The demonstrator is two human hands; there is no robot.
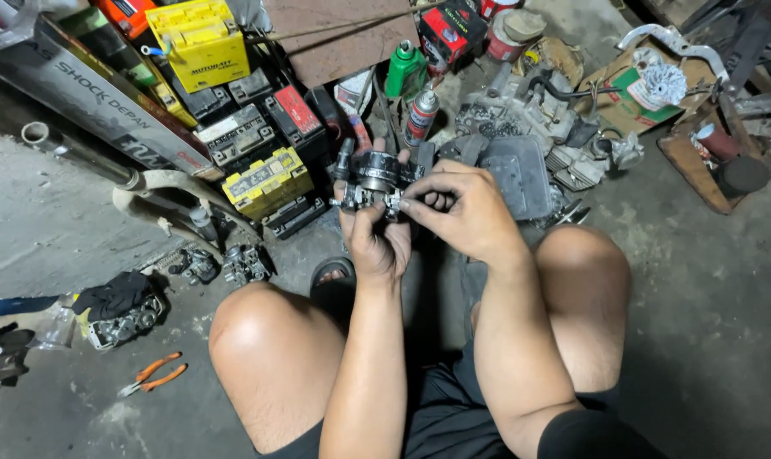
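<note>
Concrete floor (708, 340) took up most of the view and was strewn with workshop clutter. A long grey box (88, 93) lay slanted along the upper left edge. Beside it stood a stack of batteries, one yellow battery (266, 180) at the front and a black battery with a red top (294, 115) behind it. A grey engine cover (517, 174) rested just beyond the hands, with other engine parts around it. A green bottle (405, 68) and a spray can (420, 115) stood upright near the top centre. Orange-handled pliers (153, 376) lay on the floor at the lower left, well apart from the hands.

The person sat with bare knees spread, both forearms reaching forward between them. A small dark metal part (377, 180), resembling a carburettor, was held up above the floor between the knees, in front of the engine cover. The left hand (375, 242) was closed under and around the lower side of the part, thumb up against its near face. The right hand (464, 212) came in from the right, its fingers curled and its fingertips (408, 204) pinched against the part's right lower edge. Whether those fingertips held a separate small piece could not be told.
</note>
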